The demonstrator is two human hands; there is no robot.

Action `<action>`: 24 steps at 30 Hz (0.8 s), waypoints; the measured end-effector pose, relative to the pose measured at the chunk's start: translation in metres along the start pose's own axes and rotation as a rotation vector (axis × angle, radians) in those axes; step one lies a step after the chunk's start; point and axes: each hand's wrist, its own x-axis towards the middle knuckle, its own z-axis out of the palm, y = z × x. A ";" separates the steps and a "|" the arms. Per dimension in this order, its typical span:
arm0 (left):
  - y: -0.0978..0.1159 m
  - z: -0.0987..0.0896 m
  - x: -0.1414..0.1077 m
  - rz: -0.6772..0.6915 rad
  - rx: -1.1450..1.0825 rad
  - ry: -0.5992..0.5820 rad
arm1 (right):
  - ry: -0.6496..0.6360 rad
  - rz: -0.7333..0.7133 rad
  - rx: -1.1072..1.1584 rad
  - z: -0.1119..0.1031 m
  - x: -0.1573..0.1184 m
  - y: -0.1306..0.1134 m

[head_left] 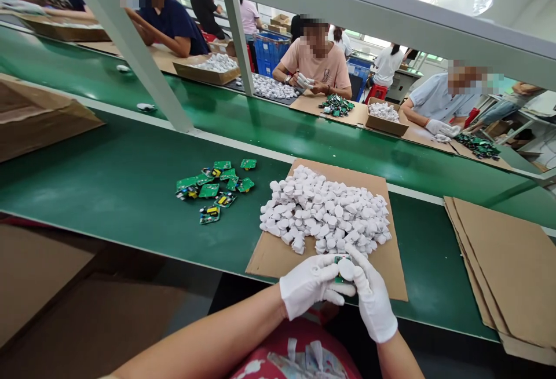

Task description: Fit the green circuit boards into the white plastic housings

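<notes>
My left hand (pixel 313 285), in a white glove, holds a small green circuit board (pixel 337 278) by its left side. From the right, my right hand (pixel 372 296), also gloved, pinches a round white piece (pixel 346 269) that lies against the face of that board. Both hands meet just over the near edge of a cardboard sheet (pixel 269 254). Right behind them, a large heap of small white pieces (pixel 325 211) covers most of the sheet. Loose green circuit boards with yellow parts (pixel 209 190) lie on the green table to the left.
Stacked cardboard sheets (pixel 508 269) lie at the right, and a cardboard box (pixel 39 115) stands at the far left. A slanted metal post (pixel 130 48) rises from the table (pixel 108 193). Beyond the green belt (pixel 226 118), several people sit with white pieces and boards.
</notes>
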 end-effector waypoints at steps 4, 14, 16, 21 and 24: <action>-0.010 -0.001 -0.002 0.019 -0.101 0.028 | -0.029 -0.012 -0.056 0.003 0.000 -0.010; -0.020 0.002 -0.004 0.024 -0.132 0.085 | -0.041 -0.166 -0.379 0.000 0.001 -0.011; -0.018 0.001 -0.004 0.004 -0.115 0.078 | -0.098 -0.104 -0.264 -0.003 0.001 -0.011; -0.017 0.000 -0.004 -0.004 -0.072 0.066 | -0.113 -0.038 -0.069 0.000 0.001 -0.009; -0.015 0.001 -0.004 0.017 -0.015 0.048 | -0.039 -0.034 -0.147 0.007 0.001 -0.006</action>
